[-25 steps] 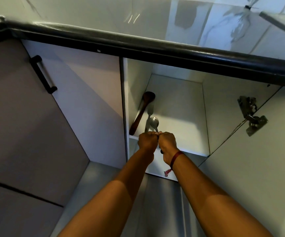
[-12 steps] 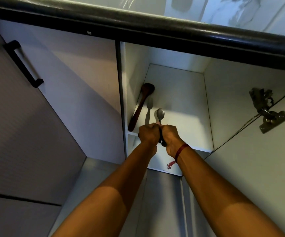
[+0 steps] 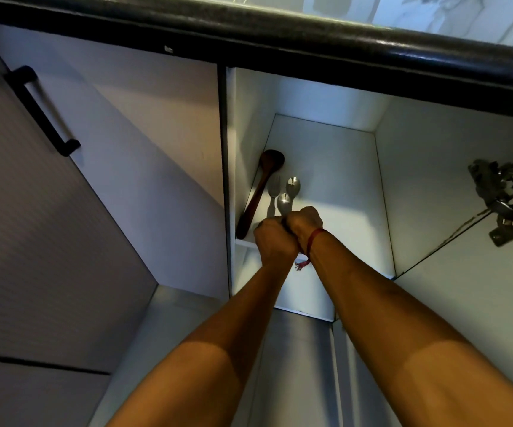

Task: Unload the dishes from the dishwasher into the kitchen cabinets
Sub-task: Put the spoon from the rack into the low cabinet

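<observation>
An open lower cabinet has a white shelf. On its left side lie a brown wooden spoon and a metal fork. A metal spoon lies farther in, its handle running behind my right hand. My left hand and right hand are curled into fists, pressed together at the shelf's front edge. The bowl of a second spoon sticks out from between them. The handles are hidden, so which hand grips which is unclear.
A black counter edge overhangs the cabinet. A closed door with a black handle is on the left. The open door with its metal hinge stands on the right. The shelf's right half is bare.
The view has dropped closer to the shelf. One spoon now lies farther in beside the fork, and a second spoon's bowl shows above my joined hands.
</observation>
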